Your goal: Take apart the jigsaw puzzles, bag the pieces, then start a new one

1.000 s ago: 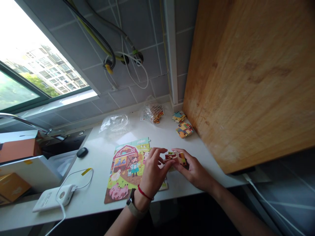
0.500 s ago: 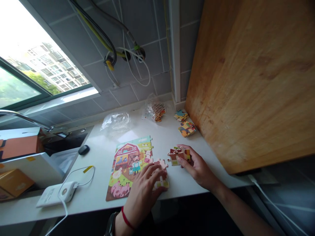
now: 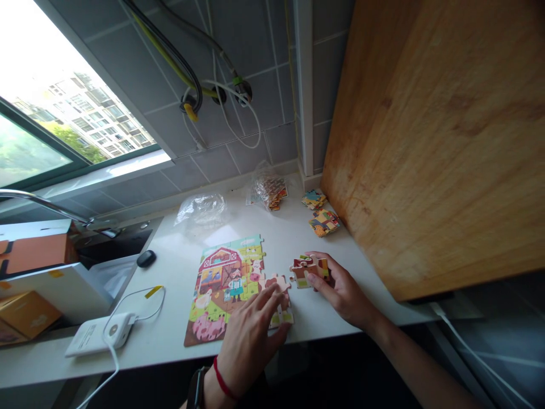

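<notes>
A partly joined farm jigsaw puzzle (image 3: pixel 213 307), with a red barn, a farmer, a cow and pigs, lies flat on the white counter. My left hand (image 3: pixel 253 324) rests over its lower right side, palm down with fingers stretched out. Its fingertips touch pink-and-white and green puzzle pieces (image 3: pixel 277 281) at that edge, and the hand covers part of the picture. To the right, just above the counter, my right hand (image 3: pixel 340 289) grips a small stack of puzzle pieces (image 3: pixel 305 272) between thumb and fingers.
Two piles of loose puzzle pieces (image 3: pixel 324 222) lie by the wooden board (image 3: pixel 426 142). Behind are a plastic bag of pieces (image 3: pixel 270 190) and a crumpled clear bag (image 3: pixel 202 209). Leftward are a black mouse-like object (image 3: pixel 146 259), a white power bank (image 3: pixel 100 335) with cable, and boxes (image 3: pixel 38 255) near the sink.
My left hand has shifted slightly down and right over the puzzle, uncovering a bit more of the pieces at its edge. My right hand keeps its stack nearly still.
</notes>
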Available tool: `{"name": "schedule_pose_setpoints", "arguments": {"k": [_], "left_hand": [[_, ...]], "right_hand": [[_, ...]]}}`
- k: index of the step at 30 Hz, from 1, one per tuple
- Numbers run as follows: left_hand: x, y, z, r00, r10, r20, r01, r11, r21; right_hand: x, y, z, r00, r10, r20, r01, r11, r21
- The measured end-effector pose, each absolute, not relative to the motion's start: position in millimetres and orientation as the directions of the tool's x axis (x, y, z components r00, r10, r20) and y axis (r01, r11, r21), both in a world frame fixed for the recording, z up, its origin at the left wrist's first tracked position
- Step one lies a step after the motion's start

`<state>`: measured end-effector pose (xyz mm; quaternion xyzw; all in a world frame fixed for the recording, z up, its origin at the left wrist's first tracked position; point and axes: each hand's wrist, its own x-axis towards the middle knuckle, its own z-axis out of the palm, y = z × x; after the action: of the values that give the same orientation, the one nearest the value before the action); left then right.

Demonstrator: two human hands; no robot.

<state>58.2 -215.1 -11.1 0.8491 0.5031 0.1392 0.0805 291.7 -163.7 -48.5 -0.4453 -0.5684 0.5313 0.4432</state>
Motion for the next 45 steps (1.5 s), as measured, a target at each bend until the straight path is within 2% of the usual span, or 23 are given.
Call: {"name": "schedule_pose_setpoints", "arguments": {"k": [15, 23, 32, 37, 40, 45], "left_hand": [[65, -216, -12, 0.412, 0.908, 0.076, 0.879, -0.418, 0.231], [72, -215, -16, 0.443, 0.889, 0.117, 0.867, -0.458, 0.194], [64, -212, -10, 0.467, 0.868, 0.170, 0.816, -0.497, 0.295], [56, -210, -14, 0.422, 0.885, 0.198, 0.805, -0.466, 0.367], [47, -206, -19, 0.385, 0.897, 0.217, 0.818, -0.441, 0.370], [33, -204, -27, 0.391, 0.874, 0.288, 0.762, -0.482, 0.431]], "right_hand": [[291, -164, -49, -0.216, 0.975, 0.043, 0.059, 0.057, -0.997], [291, -163, -45, -0.222, 0.974, 0.052, 0.065, 0.068, -0.996], [291, -163, -46, -0.226, 0.973, 0.040, 0.054, 0.053, -0.997], [291, -163, -47, -0.222, 0.974, 0.043, 0.053, 0.056, -0.997], [290, -164, -45, -0.228, 0.973, 0.041, 0.045, 0.053, -0.998], [291, -163, -44, -0.229, 0.973, 0.024, 0.055, 0.038, -0.998]]}}
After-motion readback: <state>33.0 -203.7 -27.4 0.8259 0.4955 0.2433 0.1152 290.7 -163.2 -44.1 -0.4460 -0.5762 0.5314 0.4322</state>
